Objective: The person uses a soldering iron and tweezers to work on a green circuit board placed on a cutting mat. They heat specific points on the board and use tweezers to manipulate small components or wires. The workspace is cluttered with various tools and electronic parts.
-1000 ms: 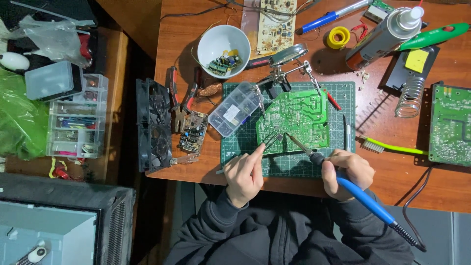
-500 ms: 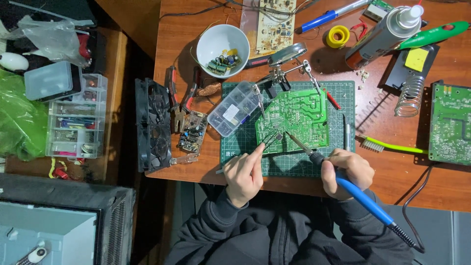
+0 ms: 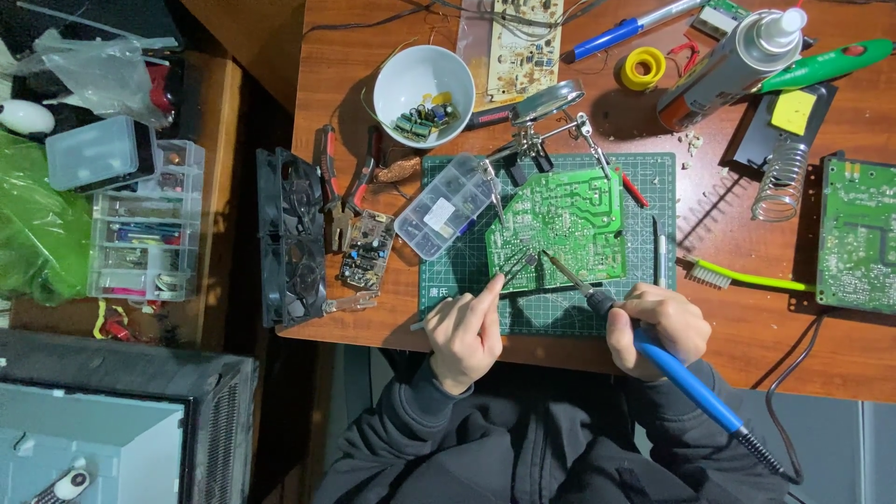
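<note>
A green circuit board (image 3: 565, 224) is held tilted by the clips of a helping-hands stand (image 3: 537, 140) over a green cutting mat (image 3: 467, 271). My right hand (image 3: 658, 327) grips a blue-handled soldering iron (image 3: 686, 383), its tip touching the board's lower left corner. My left hand (image 3: 467, 331) holds metal tweezers (image 3: 511, 271), their points at the same spot on the board. A clear compartment box (image 3: 443, 205) of small parts lies just left of the board.
A white bowl (image 3: 425, 84) of components stands behind the mat. Pliers (image 3: 350, 182), a small board (image 3: 366, 247) and a black fan (image 3: 291, 238) lie at the left. A spray can (image 3: 728, 65), coil iron stand (image 3: 784, 173), green brush (image 3: 747, 277) and second green board (image 3: 857, 233) sit right.
</note>
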